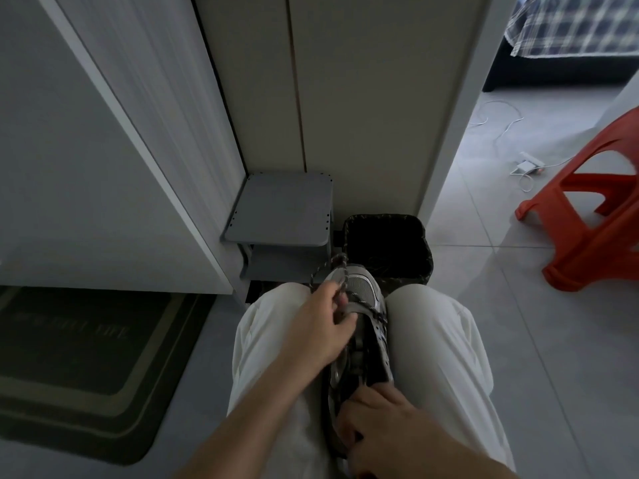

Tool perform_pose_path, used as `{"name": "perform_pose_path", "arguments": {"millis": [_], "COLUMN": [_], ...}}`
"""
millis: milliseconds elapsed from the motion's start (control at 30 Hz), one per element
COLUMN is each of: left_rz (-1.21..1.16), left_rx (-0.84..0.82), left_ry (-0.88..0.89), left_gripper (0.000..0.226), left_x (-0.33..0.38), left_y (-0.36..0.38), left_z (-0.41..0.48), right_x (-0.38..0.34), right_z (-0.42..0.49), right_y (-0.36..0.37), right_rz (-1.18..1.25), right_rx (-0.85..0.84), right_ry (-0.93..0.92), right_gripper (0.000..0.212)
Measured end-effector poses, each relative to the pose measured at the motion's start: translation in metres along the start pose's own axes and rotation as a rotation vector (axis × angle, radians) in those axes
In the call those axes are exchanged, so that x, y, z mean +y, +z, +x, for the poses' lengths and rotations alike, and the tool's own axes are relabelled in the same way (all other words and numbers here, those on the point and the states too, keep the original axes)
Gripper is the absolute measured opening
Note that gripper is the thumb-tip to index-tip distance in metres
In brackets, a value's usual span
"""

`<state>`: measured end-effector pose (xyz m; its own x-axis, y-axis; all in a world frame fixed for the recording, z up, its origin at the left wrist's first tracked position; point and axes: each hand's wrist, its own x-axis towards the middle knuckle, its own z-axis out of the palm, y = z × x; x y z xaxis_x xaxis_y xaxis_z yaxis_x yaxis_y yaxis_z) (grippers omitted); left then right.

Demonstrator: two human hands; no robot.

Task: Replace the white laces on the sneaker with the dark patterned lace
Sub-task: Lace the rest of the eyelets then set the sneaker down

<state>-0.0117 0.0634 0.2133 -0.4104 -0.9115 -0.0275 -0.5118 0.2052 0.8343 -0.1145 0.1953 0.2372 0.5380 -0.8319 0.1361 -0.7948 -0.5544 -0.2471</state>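
Your left hand (321, 326) pinches the dark lace (375, 313) looping beyond its fingertips; right hand (380, 426) grips the sneaker (363, 285). Yank, and 1 end could unthread.

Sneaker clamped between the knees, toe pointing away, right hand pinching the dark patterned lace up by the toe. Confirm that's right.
Not quite. The head view shows the left hand pinching the dark patterned lace by the toe; the right hand grips the heel end. The sneaker is indeed clamped between the knees, toe pointing away.
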Motion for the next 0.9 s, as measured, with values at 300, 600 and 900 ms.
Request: {"name": "perform_pose_path", "arguments": {"millis": [300,600,900], "left_rz": [0.219,-0.052,-0.035], "left_rx": [0.179,0.323,0.188], "left_ry": [0.092,0.171,0.026], "left_gripper": [0.012,0.008,0.009], "left_x": [0.018,0.029,0.008], "left_y": [0.0,-0.007,-0.012], "left_z": [0.033,0.022,0.019], "right_x": [0.049,0.09,0.07], "right_z": [0.014,0.039,0.037], "right_y": [-0.018,-0.008,-0.028], "right_rz": [0.319,0.481,0.2], "right_rx": [0.368,0.31,0.194], "right_ry": [0.686,0.821,0.761], "right_gripper": [0.018,0.01,0.018]}}
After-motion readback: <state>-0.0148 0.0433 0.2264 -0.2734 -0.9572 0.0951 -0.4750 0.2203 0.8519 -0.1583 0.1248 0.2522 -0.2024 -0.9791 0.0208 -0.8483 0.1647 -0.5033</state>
